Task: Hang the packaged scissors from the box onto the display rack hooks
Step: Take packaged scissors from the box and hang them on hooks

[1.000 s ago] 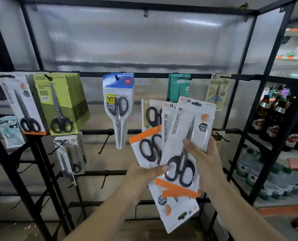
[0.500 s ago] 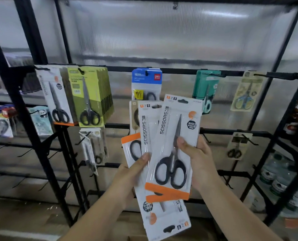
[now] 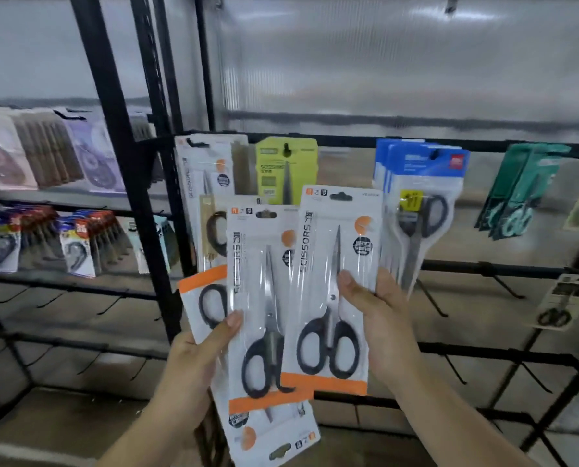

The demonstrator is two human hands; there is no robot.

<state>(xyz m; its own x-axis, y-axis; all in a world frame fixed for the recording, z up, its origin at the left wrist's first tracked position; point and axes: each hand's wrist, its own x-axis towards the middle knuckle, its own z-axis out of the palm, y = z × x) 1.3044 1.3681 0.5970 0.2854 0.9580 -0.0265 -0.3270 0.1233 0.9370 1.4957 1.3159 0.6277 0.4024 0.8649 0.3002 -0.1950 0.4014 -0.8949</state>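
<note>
Two hands (image 3: 193,358) (image 3: 386,328), packs (image 3: 335,264) in grip

held packs (image 3: 268,298) before rack (image 3: 450,146), hung packs behind.

Correction tape packs (image 3: 89,163) hang leftward (earphone packs (image 3: 75,251) below)

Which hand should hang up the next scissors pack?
Probably the right hand: it holds a single white pack upright, hang hole on top. The left hand grips a fanned stack of packs.
</note>
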